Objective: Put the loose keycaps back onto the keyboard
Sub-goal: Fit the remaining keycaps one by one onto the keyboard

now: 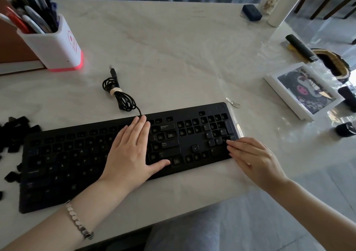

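A black keyboard [81, 166] lies slanted across the white table, with many bare key sockets and some keycaps fitted. My left hand [131, 150] lies flat, fingers straight, on the keyboard's middle. My right hand [250, 156] rests at the keyboard's right end, its straight fingertips on the number pad's lower right corner. Whether a keycap lies under those fingertips is hidden. Several loose black keycaps [13, 133] are piled on the table left of the keyboard.
The keyboard's coiled cable [119, 94] lies behind it. A white pen holder [54, 48] stands at the back left. A framed picture [302, 90], a metal ring [233, 102] and dark items sit to the right; a dark box [252, 12] and jars stand at the back.
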The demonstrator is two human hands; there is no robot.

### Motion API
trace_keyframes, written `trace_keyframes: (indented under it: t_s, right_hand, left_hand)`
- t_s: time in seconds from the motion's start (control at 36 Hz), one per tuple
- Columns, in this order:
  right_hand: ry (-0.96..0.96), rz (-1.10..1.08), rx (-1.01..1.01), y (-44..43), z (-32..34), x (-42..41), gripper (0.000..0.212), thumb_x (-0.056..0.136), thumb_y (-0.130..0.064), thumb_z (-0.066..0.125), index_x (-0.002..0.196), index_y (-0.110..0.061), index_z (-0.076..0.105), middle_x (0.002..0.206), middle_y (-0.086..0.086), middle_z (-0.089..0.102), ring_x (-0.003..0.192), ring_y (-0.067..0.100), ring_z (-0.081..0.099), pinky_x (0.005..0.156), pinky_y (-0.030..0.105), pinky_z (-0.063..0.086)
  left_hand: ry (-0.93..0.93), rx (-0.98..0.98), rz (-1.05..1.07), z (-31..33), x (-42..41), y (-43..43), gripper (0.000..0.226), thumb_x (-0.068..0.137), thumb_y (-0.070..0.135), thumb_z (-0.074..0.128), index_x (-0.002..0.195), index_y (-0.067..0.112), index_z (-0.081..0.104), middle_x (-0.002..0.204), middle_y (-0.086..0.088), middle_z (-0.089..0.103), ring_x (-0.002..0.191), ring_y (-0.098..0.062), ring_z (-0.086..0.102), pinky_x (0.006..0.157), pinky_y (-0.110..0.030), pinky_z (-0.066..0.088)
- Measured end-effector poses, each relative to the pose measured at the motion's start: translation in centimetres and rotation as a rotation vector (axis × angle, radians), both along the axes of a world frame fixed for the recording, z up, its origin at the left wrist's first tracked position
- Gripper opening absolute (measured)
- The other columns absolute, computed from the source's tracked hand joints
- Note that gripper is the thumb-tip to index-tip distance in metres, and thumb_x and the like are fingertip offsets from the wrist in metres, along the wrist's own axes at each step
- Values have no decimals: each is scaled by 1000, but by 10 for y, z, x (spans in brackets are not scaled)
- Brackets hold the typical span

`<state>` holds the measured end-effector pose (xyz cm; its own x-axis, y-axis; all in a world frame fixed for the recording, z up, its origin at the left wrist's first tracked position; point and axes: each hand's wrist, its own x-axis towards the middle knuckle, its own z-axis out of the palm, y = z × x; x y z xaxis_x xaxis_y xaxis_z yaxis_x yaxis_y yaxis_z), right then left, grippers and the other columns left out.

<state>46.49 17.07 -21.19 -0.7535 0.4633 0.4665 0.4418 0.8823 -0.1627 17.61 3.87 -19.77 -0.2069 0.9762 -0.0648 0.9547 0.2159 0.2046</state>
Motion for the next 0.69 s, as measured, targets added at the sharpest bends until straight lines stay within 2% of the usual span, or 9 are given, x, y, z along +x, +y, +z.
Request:
trace_keyframes:
  t_s: [0.11, 0.19, 0.36, 0.44, 0.56, 0.69]
  right_hand:
    - [14, 22, -2, -1, -3, 4, 16, 86, -13, 61, 92, -6, 75, 104, 1, 70, 94, 15, 60, 76, 33, 52]
    - [89, 6, -92, -3, -2, 2, 18, 86, -13, 60, 89, -3, 75, 101, 4, 70, 91, 16, 61, 78, 32, 52]
    - [158, -21, -257, 2, 4, -5, 23, 87, -19, 58, 86, -4, 75, 100, 0, 68, 89, 10, 60, 84, 18, 48]
    - [139, -13, -269, 6, 6, -5, 27, 89, -24, 56, 85, -6, 75, 99, -4, 67, 88, 9, 59, 85, 15, 47]
    - [108, 6, -260, 10, 5, -1, 23, 86, -23, 57, 86, -8, 76, 98, -5, 68, 90, 9, 59, 85, 18, 48]
    - [124, -1, -268, 9, 3, -1, 31, 91, -30, 53, 89, -8, 75, 99, -5, 67, 91, 8, 58, 87, 16, 47]
  left_hand:
    - [1, -2, 1, 0, 0, 0, 100, 74, 75, 33, 135, -3, 43, 142, -18, 43, 134, -26, 34, 109, -35, 16]
    - [1, -1, 2, -1, 0, 0, 100, 73, 75, 34, 134, -3, 44, 142, -18, 44, 133, -26, 34, 109, -35, 17]
    - [-1, -5, -2, 0, -1, 0, 100, 73, 75, 34, 134, -3, 44, 142, -18, 44, 134, -27, 35, 109, -35, 17]
    - [-1, -13, -3, 1, -1, 0, 100, 74, 75, 33, 135, -3, 43, 142, -18, 44, 133, -29, 38, 109, -34, 15]
    - [-4, -16, -2, 1, -1, 0, 100, 74, 75, 33, 136, -3, 42, 143, -18, 43, 134, -28, 37, 110, -34, 15]
    - [-1, -20, -3, 1, -1, 0, 100, 74, 75, 32, 135, -3, 43, 142, -18, 43, 134, -27, 36, 110, -33, 13]
